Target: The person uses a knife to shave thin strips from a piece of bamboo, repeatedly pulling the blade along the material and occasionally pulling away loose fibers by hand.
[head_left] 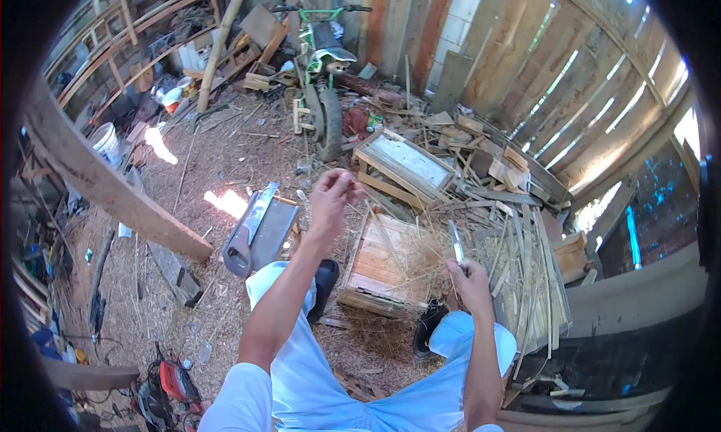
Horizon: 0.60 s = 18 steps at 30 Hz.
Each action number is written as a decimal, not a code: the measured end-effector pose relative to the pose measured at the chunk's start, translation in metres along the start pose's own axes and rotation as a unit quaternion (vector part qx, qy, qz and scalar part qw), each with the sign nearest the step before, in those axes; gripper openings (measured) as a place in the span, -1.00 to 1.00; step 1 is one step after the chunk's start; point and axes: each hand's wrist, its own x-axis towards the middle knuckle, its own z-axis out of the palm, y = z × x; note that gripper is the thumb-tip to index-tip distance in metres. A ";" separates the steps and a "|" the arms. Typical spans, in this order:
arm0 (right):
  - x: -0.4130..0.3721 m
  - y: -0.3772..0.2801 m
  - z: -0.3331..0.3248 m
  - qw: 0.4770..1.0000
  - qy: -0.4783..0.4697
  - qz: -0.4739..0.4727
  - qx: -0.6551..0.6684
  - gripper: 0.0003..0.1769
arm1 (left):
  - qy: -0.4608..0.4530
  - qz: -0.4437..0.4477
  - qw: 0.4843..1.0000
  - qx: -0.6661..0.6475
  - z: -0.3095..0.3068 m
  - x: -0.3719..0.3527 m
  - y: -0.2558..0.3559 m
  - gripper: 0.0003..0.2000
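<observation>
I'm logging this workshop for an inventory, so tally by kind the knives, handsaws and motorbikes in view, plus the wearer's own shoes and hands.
Knife: 1
Handsaw: 1
Motorbike: 1
Dark shoes: 2
Hands, left hand and right hand: 2
Total: 7

The knife (457, 244) has a silvery blade and a pale handle. The long strips (542, 282) are straw-yellow. The wooden box (379, 255) shows pinkish-tan planks striped by darker seams. The trousers (315, 379) are pale blue, the shoes (324, 288) black. The saw (239, 255) pairs a silver blade with a dark grey handle. The motorbike (328, 124) is green and black; the brown floor (248, 150) is speckled paler.
</observation>
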 end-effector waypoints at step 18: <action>-0.007 0.001 0.044 0.992 0.054 -0.063 -0.093 -0.81 | -0.100 0.006 0.989 0.111 0.033 -0.031 -0.040 -0.82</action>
